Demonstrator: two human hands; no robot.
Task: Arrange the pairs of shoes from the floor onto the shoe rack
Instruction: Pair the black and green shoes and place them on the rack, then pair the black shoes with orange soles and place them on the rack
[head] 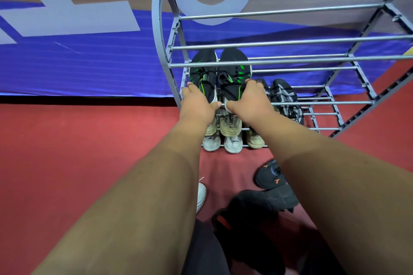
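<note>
Green-trimmed pair (234, 67) gripped by left hand (196, 105) and right hand (249, 102) at rack's (312, 58) left end; black shoes (269, 177) left on floor (89, 140).

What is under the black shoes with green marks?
Beige shoes with ribbed heels, and lower, white shoes. The left hand and right hand, gripping the black shoes, hide the rest.

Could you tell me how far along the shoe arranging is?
Done: beige pair, white pair and patterned black pair on the rack. In hand: left hand and right hand hold the green-striped pair higher up. Remaining: orange-marked black shoes and a white shoe on the floor.
</note>
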